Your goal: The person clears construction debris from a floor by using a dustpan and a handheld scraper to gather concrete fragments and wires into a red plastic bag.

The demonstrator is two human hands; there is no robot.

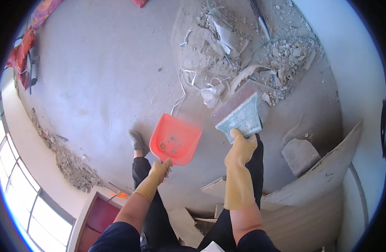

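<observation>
Dustpan [176, 139] left, tile [240, 114] right — open floor [104, 71] leftward.

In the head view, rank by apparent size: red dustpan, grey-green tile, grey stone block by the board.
1. Red dustpan, in the left hand, and tile, in the right hand: look alike, so unranked.
2. Stone block: smallest, though it lies farther away, so unsure.

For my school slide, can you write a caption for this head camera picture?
Gloved left hand holds a red dustpan, right hand a flat tile piece, above a rubble pile.
</observation>
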